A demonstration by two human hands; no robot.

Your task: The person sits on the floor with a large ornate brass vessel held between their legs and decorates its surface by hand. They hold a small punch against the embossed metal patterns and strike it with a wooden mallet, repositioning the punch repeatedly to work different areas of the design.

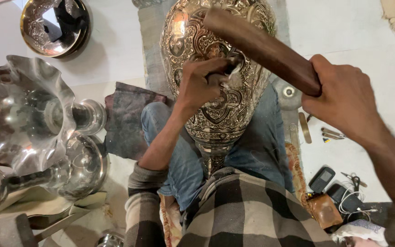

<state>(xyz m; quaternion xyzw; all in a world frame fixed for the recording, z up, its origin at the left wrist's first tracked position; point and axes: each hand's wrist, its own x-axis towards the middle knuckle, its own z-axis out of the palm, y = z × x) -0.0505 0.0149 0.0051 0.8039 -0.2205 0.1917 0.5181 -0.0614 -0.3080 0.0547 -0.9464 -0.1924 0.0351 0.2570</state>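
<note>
Near the viewer, across the lap, lies an ornate engraved metal vase, shiny with floral patterns, running far to near. The left hand, arm bent over the knee, pinches a small chisel against it. At right, the raised right hand clenches a dark wooden mallet, angled far-left above the vase.
</note>
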